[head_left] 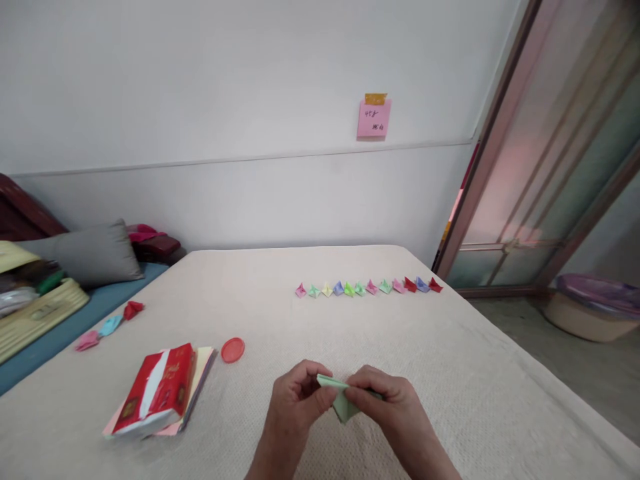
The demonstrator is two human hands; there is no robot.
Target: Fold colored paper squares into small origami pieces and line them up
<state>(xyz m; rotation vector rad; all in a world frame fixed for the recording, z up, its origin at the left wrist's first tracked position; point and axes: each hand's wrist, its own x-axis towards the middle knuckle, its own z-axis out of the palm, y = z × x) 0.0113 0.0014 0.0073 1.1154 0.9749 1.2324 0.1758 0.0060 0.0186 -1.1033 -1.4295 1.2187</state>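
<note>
Between my hands, above the near part of the table, is a folded piece of light green paper (pixel 345 405). My left hand (pixel 303 393) pinches its left edge between thumb and fingers. On the other side, my right hand (pixel 385 398) is closed on the paper's right part, which the fingers partly hide. A point of the paper hangs downward between the thumbs. Farther back on the table stands a row of small folded paper boats (pixel 349 289) in pink, green, yellow, blue and red.
Left of my hands, a red tissue pack (pixel 173 380) lies on stacked coloured paper (pixel 204 363). Near it is a round red lid (pixel 233 350). Red (pixel 133 310), blue (pixel 111 325) and pink folded papers (pixel 87 341) lie along the left edge. A pink note (pixel 374 120) is taped to the wall.
</note>
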